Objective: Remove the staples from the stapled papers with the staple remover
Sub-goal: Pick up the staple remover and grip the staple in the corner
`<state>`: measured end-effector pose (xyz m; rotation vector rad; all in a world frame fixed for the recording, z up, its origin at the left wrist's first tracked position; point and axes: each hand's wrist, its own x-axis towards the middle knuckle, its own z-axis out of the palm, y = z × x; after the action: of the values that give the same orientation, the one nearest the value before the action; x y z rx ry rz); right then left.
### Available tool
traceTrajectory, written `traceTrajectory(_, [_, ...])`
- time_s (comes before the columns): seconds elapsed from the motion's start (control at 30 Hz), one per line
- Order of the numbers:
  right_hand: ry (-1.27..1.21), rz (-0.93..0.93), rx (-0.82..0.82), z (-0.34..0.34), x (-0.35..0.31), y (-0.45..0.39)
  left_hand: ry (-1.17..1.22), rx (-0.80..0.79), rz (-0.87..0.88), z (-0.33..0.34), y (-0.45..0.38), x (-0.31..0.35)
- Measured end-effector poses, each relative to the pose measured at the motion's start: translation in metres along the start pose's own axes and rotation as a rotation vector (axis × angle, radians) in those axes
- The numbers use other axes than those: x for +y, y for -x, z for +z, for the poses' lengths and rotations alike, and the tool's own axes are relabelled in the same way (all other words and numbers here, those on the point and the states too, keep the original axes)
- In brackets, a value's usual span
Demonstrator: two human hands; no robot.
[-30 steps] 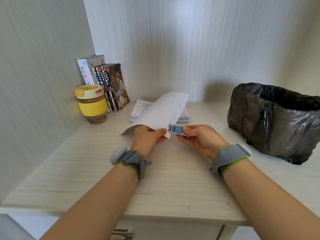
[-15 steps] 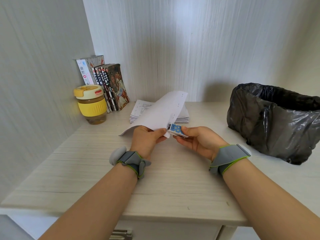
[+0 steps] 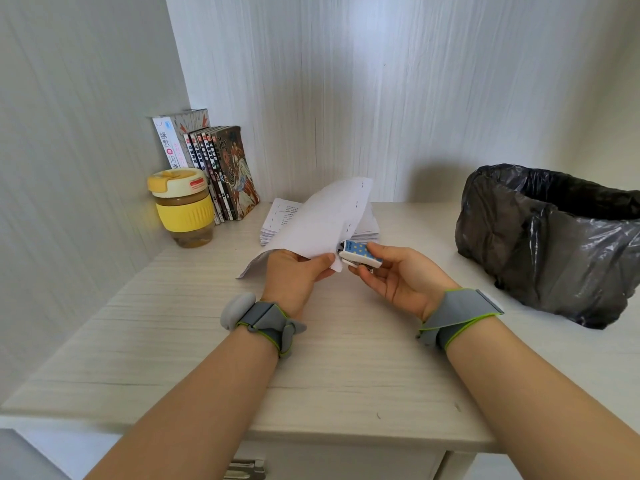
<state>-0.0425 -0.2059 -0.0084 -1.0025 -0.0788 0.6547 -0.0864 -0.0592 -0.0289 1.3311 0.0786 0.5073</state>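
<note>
Stapled papers [image 3: 322, 223] gripped by left hand [image 3: 294, 275], right hand [image 3: 398, 275] pinching staple remover [image 3: 358, 252], pale wood desk [image 3: 207, 341]

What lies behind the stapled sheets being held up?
A stack of printed papers on the desk, partly hidden by the held sheets; its middle is covered.

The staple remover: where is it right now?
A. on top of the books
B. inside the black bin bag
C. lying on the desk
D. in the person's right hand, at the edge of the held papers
D: the right hand holds the staple remover against the edge of the papers held up by the left hand.
</note>
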Motion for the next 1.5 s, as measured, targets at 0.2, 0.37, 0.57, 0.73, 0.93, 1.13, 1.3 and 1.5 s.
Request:
traceTrajectory(0.2, [0.009, -0.019, -0.003, 0.0, 0.0, -0.002, -0.008, 0.01, 0.008, 0.001, 0.002, 0.002])
traceTrajectory(0.37, [-0.048, -0.011, 0.043, 0.001, 0.002, -0.002, -0.02, 0.018, 0.031, 0.003, 0.003, 0.004])
traceTrajectory(0.57, [-0.116, 0.056, 0.123, 0.001, 0.001, -0.002, -0.122, 0.063, 0.012, 0.006, 0.007, 0.006])
traceTrajectory(0.73, [-0.151, 0.117, 0.161, 0.0, 0.0, -0.002, -0.311, 0.1, 0.003, 0.006, 0.01, 0.006])
traceTrajectory(0.93, [-0.178, 0.15, 0.186, -0.003, -0.001, -0.002, -0.426, 0.145, -0.011, 0.01, 0.009, 0.003])
traceTrajectory(1.13, [-0.118, 0.106, 0.212, -0.002, -0.002, -0.001, -0.433, 0.146, 0.024, 0.011, 0.009, 0.003])
traceTrajectory(1.3, [0.117, -0.055, 0.185, 0.001, -0.003, 0.0, -0.131, 0.049, -0.025, 0.007, 0.008, 0.008])
traceTrajectory(1.5, [0.119, -0.08, 0.19, 0.002, -0.001, -0.001, -0.165, 0.033, 0.006, 0.003, 0.004, 0.003])
